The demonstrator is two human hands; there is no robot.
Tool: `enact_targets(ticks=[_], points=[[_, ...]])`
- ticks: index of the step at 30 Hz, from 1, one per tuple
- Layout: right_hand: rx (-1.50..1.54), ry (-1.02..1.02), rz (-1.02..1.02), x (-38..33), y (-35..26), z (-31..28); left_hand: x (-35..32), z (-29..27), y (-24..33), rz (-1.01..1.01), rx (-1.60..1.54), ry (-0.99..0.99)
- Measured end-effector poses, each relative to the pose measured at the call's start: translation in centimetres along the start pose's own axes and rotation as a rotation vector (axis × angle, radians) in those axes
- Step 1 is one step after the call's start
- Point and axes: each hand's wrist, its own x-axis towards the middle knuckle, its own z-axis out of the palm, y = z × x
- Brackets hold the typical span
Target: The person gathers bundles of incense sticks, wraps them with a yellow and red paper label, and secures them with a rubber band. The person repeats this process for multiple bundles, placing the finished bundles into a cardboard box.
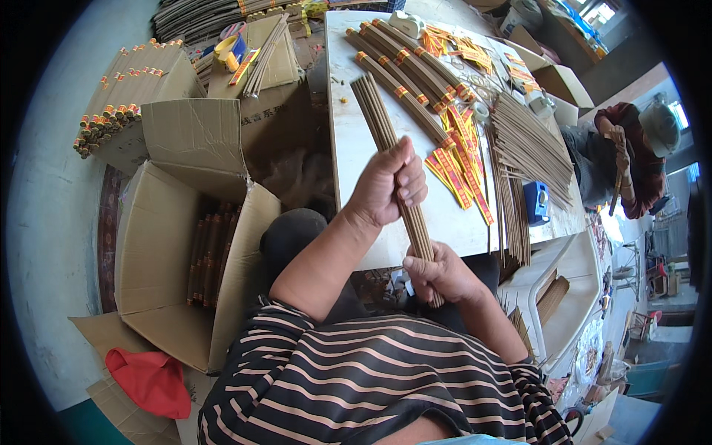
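A bundle of thin brown incense sticks (418,225) slants across my lap, its upper end over the white table. My left hand (389,182) is wrapped round the bundle's middle. Lower down, my right hand (443,273) grips the same bundle close to its bottom end. No band shows on the part of the bundle that I can see. On the table beyond lie several finished bundles (404,93) with red and yellow bands. To the right of my left hand lies a fan of red and yellow paper labels (461,159).
Loose incense sticks (530,141) and a blue tape dispenser (536,203) lie on the table's right side. An open cardboard box (156,245) holding banded bundles stands at my left. A red cloth (150,382) lies near it. Another person (630,148) sits at the far right.
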Motion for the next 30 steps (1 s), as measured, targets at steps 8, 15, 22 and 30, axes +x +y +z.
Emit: enact_targets(ticks=[8,15,22,30], points=[[-0.332,0.246,-0.584,1.7,-3.4,-2.4,2.2,8.1,5.0,0.231,0.578,-0.138],[-0.041,0.45,-0.615,-0.4,-2.1,-4.6,2.9,3.1,1.4,0.07,0.881,0.019],[-0.549,0.524,-1.067,-2.5,-9.1,-2.8,3.0,3.1,0.9,0.021,0.878,0.053],[-0.905,0.506,-1.303,-2.5,-16.1,0.6,2.7,3.9,0.3,-0.013,0.883,0.016]])
